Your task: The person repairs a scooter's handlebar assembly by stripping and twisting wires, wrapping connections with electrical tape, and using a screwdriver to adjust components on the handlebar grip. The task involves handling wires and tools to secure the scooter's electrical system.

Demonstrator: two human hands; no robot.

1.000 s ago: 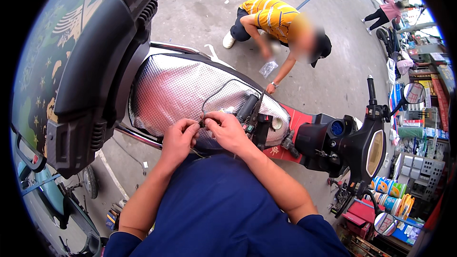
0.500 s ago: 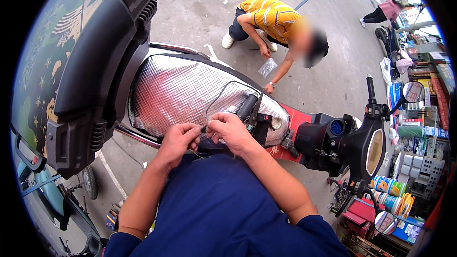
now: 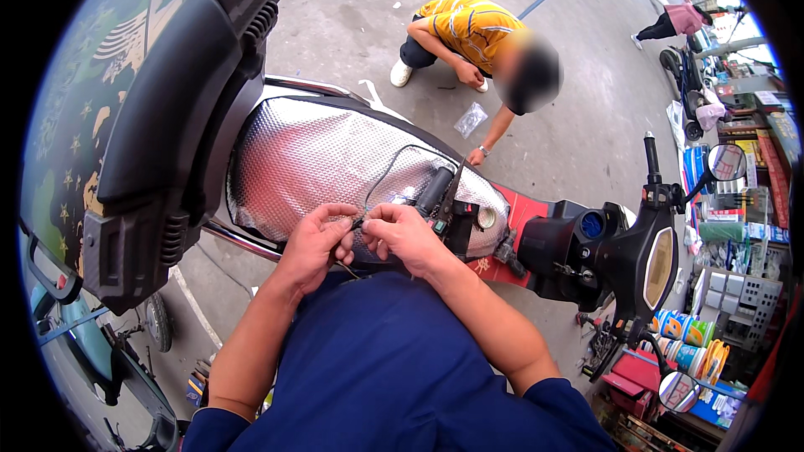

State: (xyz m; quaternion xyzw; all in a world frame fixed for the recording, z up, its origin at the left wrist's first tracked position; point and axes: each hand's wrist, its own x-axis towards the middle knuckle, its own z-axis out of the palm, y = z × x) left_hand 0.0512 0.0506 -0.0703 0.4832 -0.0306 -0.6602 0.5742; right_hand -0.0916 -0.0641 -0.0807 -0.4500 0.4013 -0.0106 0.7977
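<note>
The person's left hand (image 3: 316,243) and right hand (image 3: 404,238) meet over the near edge of an electric scooter's seat, close in front of the navy shirt (image 3: 377,360). Both have thumb and forefinger pinched together on a thin dark cable (image 3: 392,166) at its near end, the other fingers curled in; the fingertips largely hide the piece between them. From there the cable loops up and to the right across the silver quilted seat cover (image 3: 293,142). A second thin wire end shows just below the left hand.

Right of the right hand, a black cylinder (image 3: 434,191) lies tilted on the cover, and beside it, farther right, is a roll of tape (image 3: 487,217). Next come the red floor mat (image 3: 536,205) and, at the right, the black handlebar (image 3: 651,159) with a round mirror (image 3: 727,161). To the left stands a large camouflage top box (image 3: 79,151) with a black padded backrest (image 3: 172,142).

On the far side, a person in a yellow striped shirt (image 3: 473,29) crouches, one hand at the scooter's far edge; a clear plastic bag (image 3: 471,120) lies on the pavement (image 3: 343,25) nearby. Shop goods crowd the far right
</note>
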